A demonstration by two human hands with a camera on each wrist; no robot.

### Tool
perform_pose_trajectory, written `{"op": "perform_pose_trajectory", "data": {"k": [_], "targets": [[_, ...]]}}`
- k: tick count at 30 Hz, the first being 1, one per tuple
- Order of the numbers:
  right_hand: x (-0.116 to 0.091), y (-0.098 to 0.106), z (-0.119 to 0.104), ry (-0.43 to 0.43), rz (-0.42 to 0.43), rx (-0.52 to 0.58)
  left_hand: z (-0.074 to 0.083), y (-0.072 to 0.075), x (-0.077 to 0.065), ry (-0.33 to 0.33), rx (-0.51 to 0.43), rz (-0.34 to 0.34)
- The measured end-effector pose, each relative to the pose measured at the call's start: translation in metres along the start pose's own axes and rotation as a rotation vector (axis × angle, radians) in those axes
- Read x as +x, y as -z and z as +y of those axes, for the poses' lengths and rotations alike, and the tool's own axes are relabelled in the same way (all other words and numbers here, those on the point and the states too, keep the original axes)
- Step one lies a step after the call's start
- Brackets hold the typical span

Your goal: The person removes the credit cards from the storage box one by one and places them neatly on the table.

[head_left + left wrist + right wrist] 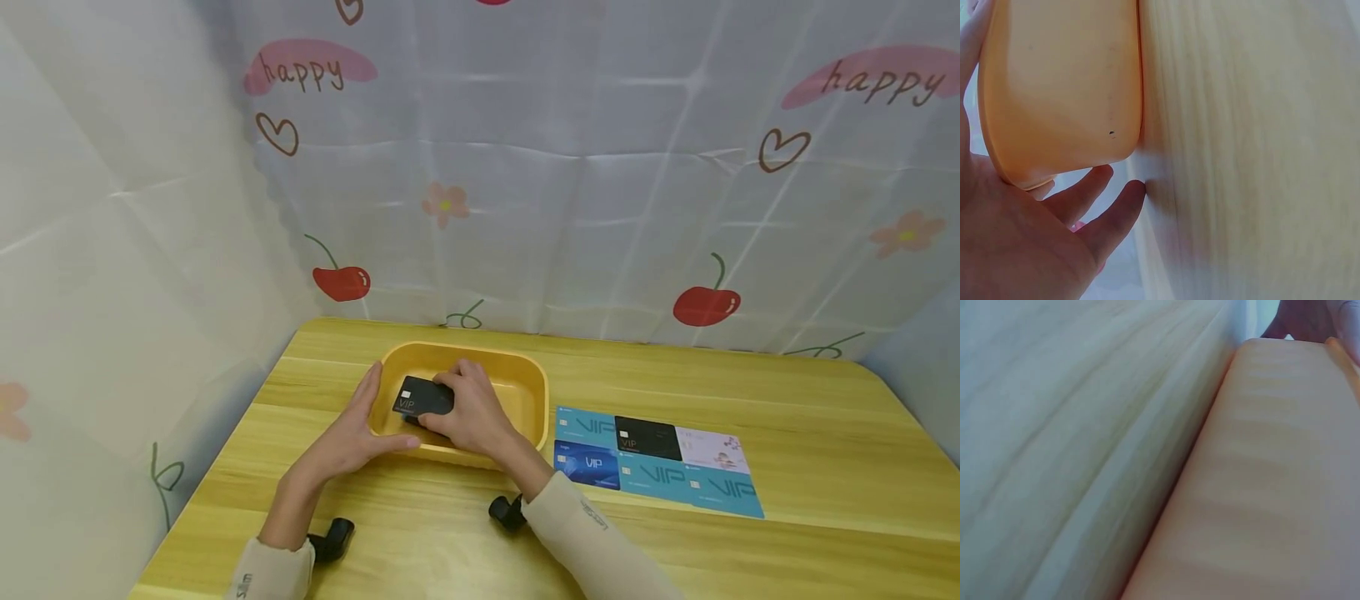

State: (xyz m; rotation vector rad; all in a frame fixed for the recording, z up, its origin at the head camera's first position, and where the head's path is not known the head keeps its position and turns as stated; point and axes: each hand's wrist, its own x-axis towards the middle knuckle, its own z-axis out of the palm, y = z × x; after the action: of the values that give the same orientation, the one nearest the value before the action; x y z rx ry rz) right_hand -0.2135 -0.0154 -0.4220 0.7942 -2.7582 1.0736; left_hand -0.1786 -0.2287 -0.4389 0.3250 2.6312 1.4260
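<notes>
Inside the yellow plastic tray (525, 367), my right hand (476, 412) pinches a black VIP card (416, 395) between thumb and fingers. Another dark edge shows just under that card, partly hidden by the hand. My left hand (348, 437) rests around the tray's near left corner, thumb along the front rim and straight fingers along the left end. From the left wrist, the left hand's lower fingers (1116, 215) are spread beside the end of the tray wall (1066, 94). The right wrist view shows the tray's ribbed outer side (1260, 469), but not the right hand.
Right of the tray, several cards lie in two rows: a black card (648, 438), a pale floral card (712, 450), a blue card (587, 465) and teal cards (656, 477). The wooden table (810, 433) meets a printed curtain (562, 233) behind.
</notes>
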Motion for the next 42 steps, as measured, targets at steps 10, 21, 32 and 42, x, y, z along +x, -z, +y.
{"op": "perform_pose_trajectory", "data": {"k": [10, 21, 32, 42], "targets": [[-0.017, 0.015, -0.002, 0.016, 0.005, 0.026, -0.001, -0.001, 0.001, 0.003, 0.017, 0.001], [-0.040, 0.031, -0.010, 0.046, 0.039, 0.022, -0.003, 0.001, 0.001, -0.010, 0.021, 0.006], [-0.061, 0.040, -0.012, 0.013, 0.007, 0.053, -0.006, 0.001, 0.001, -0.010, 0.020, 0.011], [-0.070, 0.045, 0.000, -0.041, -0.007, 0.079, -0.002, -0.001, 0.003, 0.010, 0.009, 0.015]]}}
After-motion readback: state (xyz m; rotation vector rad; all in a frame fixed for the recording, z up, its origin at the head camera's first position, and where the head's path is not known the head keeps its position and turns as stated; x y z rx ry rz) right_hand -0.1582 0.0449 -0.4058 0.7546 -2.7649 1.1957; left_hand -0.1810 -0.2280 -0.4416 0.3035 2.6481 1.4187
